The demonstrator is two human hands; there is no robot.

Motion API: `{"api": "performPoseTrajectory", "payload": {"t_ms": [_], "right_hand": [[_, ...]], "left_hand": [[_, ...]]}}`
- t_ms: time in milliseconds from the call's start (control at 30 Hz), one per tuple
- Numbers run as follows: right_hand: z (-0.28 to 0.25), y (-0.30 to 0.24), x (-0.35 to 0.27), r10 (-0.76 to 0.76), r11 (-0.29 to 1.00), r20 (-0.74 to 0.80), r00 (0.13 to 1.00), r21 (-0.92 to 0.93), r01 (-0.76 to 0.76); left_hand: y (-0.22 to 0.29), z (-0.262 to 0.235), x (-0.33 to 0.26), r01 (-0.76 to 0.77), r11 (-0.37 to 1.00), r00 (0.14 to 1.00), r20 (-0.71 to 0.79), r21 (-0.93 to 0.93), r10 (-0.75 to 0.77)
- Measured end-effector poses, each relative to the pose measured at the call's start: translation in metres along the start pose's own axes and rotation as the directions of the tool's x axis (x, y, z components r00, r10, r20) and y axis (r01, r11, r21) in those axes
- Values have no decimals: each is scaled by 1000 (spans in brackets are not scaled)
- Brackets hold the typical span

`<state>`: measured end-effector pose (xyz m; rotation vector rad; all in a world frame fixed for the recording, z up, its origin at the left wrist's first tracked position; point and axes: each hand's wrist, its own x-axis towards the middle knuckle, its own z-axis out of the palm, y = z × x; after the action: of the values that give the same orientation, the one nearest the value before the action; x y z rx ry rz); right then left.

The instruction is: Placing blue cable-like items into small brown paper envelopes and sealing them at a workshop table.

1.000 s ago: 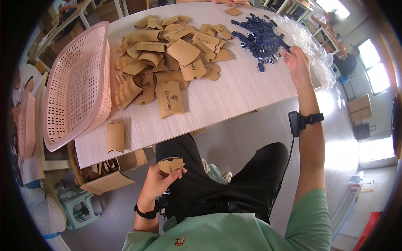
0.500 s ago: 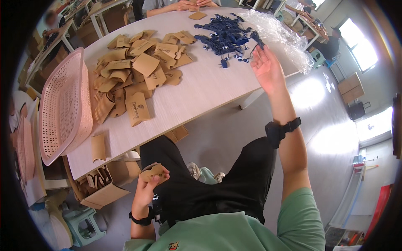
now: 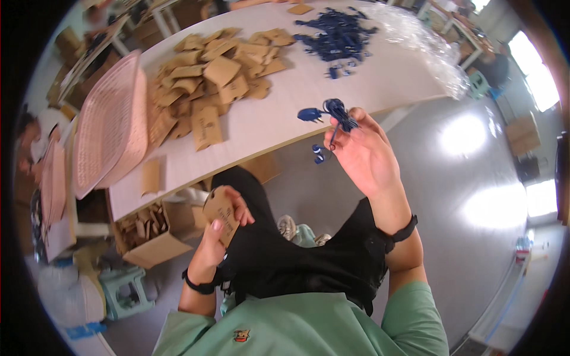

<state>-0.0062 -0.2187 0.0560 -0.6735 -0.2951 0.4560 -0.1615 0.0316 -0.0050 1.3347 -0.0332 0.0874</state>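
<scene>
My left hand point(image 3: 212, 240), over my lap, is closed round a small brown cardboard pillow box point(image 3: 219, 213) with dark print, held tilted. Pinched in the fingertips of my right hand point(image 3: 373, 155) is a coiled pair of dark blue wired earphones point(image 3: 336, 113). Its plug sticks out to the left and an earbud end dangles below. This hand is raised in front of the table's near edge, apart from the box. Beyond it on the table lies a heap of blue earphones point(image 3: 335, 35). A pile of brown pillow boxes point(image 3: 222, 71) spreads to its left.
A pink perforated basket point(image 3: 142, 113) stands on the table's left end, beside a lone pillow box point(image 3: 150, 176). Crumpled clear plastic point(image 3: 415, 44) lies at the far right. Below are an open carton point(image 3: 157, 252) and a green stool point(image 3: 126, 291). A person's arm shows at the far edge.
My right hand has come back from the heap toward me with the earphones. My left hand has risen slightly and turned the pillow box more upright. The head view has shifted a little.
</scene>
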Motion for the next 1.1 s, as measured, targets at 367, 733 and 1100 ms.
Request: {"api": "performPoseTrajectory", "payload": {"t_ms": [367,733,1100], "right_hand": [[-4,74,-20,40,957,138,990,281,-78],[-4,95,-36,-255,904,117,960,-322,280],[-24,76,-27,133,983,152,979,-144,-111]], "left_hand": [[39,30,12,66,982,998,12,-179,-65],[26,85,26,-71,980,968,-225,188,113],[22,78,23,-19,964,993,-106,264,49]]}}
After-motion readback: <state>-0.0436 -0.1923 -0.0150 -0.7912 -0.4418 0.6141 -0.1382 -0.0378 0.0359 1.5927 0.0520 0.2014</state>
